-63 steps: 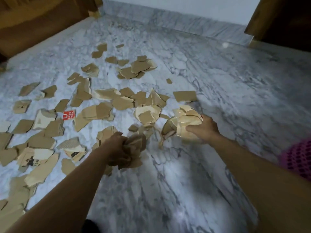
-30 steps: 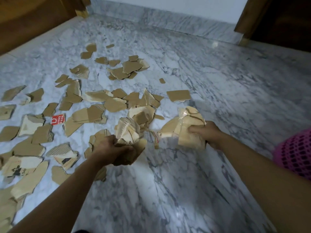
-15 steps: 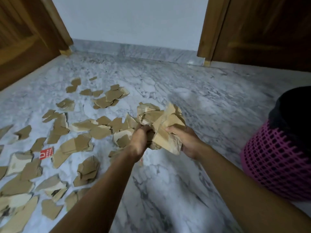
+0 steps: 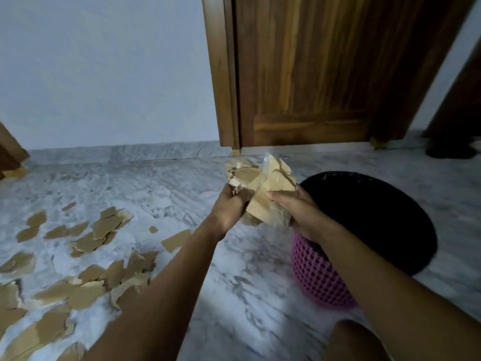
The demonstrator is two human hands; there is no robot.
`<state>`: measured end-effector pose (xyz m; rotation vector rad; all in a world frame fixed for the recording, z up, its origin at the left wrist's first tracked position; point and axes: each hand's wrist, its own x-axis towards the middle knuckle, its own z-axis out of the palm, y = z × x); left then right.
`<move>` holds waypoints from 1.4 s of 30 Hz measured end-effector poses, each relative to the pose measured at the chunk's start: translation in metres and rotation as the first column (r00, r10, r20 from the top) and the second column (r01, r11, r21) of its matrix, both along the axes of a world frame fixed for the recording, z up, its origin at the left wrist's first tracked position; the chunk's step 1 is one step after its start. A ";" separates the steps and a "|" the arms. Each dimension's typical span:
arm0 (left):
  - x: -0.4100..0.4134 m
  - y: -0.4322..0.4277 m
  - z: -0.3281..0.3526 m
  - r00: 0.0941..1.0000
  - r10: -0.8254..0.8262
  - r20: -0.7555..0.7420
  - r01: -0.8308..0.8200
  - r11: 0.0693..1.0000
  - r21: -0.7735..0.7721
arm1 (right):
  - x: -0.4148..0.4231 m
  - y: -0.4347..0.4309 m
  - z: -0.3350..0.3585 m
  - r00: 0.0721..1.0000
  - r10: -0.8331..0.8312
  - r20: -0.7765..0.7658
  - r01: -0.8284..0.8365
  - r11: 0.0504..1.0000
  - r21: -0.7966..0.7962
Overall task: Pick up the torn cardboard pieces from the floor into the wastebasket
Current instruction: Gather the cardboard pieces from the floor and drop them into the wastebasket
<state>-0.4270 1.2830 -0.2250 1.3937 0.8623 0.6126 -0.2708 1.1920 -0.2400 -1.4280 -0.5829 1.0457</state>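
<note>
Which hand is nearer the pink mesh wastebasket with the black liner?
Right. The right hand is at the pink mesh wastebasket's near rim; the left hand sits farther left, over marble floor, both gripping the cardboard bundle.

The right forearm hides part of the near rim and pink mesh wall of the wastebasket (image 4: 322,277), and its inside is too dark to show any contents. The bundle of torn cardboard (image 4: 263,188) hides the fingertips gripping it, so the number of pieces cannot be told. The cardboard scraps on the floor (image 4: 86,287) run off the left and bottom edges, blurred.
</note>
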 end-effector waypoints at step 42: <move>-0.031 0.023 0.013 0.940 -0.094 -0.329 0.119 0.991 0.055 | 0.006 0.012 0.025 0.659 0.255 0.707 -0.016 0.945 -0.326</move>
